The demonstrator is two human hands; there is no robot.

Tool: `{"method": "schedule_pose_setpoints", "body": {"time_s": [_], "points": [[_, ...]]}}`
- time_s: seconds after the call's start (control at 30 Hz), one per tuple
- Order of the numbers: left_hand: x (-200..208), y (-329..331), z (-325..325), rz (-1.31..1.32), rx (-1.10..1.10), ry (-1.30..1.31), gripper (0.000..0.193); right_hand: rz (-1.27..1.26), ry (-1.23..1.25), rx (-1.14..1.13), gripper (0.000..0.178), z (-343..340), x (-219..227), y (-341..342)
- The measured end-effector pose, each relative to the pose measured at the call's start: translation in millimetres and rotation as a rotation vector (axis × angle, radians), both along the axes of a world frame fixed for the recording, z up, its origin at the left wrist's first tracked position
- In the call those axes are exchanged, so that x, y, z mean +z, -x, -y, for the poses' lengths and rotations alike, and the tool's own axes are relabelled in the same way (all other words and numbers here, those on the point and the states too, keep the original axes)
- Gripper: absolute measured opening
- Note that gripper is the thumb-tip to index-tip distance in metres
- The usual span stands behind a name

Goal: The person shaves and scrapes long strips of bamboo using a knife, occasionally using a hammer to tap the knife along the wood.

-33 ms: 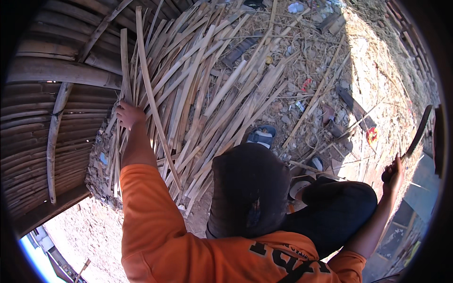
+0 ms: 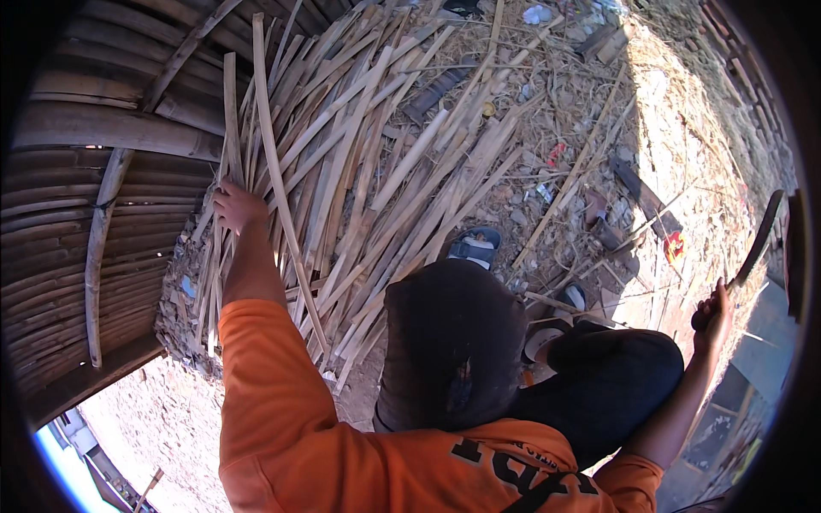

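Observation:
At the left edge of a pile of split bamboo strips (image 2: 368,171), my left hand (image 2: 239,207) is closed around a bamboo strip (image 2: 231,111) that stands up past my fingers toward the wall. A longer, slightly bowed strip (image 2: 275,171) slants across the pile just right of that hand. Far out to the right, my right hand (image 2: 712,321) grips the handle of a machete (image 2: 759,244), its dark, gently curved blade angled up and away from me. No strip touches the blade. My left palm faces away, so exactly how many strips it holds cannot be told.
A bamboo-slat wall (image 2: 94,222) with thick poles rises along the left. My bent legs in dark trousers (image 2: 590,385) and a sandal (image 2: 475,246) are beside the pile. Straw, stones and litter cover the ground to the right, with a dark wood piece (image 2: 646,197) lying there.
My left hand and the strip in it have shifted slightly to the right, and the bowed strip beside it has moved the same way. My right hand and the machete look unmoved.

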State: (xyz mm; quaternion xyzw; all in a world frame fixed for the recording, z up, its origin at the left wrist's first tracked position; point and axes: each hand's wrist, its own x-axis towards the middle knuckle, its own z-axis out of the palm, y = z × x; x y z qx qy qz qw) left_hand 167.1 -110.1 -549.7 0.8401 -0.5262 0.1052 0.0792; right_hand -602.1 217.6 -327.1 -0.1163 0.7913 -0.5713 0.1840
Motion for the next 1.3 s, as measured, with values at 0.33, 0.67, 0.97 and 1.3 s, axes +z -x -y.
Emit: {"method": "schedule_pose_setpoints", "body": {"time_s": [0.33,0.67,0.97,1.3], "points": [[-60,79,-64,0.044,-0.584,-0.23,0.039,0.03,-0.121,0.051,0.037,10,10,-15],[-65,-1,-91,0.138,-0.254,-0.481,0.028,0.025,-0.054,0.021,0.032,6,-2,-2],[-62,30,-128,-0.127,-0.203,-0.335,0.031,0.06,0.008,0.05,0.034,7,-3,-4],[47,-25,-149,-0.448,-0.45,0.079,0.014,0.122,0.031,0.082,0.038,5,6,-15]]}}
